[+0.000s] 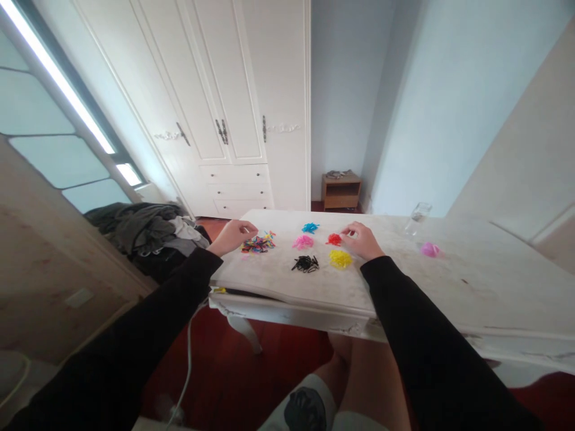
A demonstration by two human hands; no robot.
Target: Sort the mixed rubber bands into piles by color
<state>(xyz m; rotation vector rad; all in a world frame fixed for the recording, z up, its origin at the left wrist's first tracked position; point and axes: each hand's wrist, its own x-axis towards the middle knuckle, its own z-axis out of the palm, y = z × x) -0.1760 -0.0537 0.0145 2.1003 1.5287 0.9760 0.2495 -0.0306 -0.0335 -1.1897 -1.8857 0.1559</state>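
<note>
Near the left edge of the white counter (265, 274), a multicoloured heap of small bands (258, 245) is left mixed beside the left hand (232, 236), five single-colour piles (340, 259) lie sorted, the right hand (362, 240) at the red pile (333, 239), both grips' hold unclear.

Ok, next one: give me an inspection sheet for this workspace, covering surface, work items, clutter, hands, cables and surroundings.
Surface: white table, with faint stains and a dark mark toward the right.
Work items: mixed pile at left; single-colour piles in blue, pink, red, yellow and black.
Clutter: glass and a pink-purple item, unclear what, at right.
Hands: left hand at the mixed pile, right hand at the red one; whether either holds a piece is too small to tell.
Cables: white cable running down to the floor, left side.
Surroundings: wardrobe, small wooden cabinet, heap of clothes.
</note>
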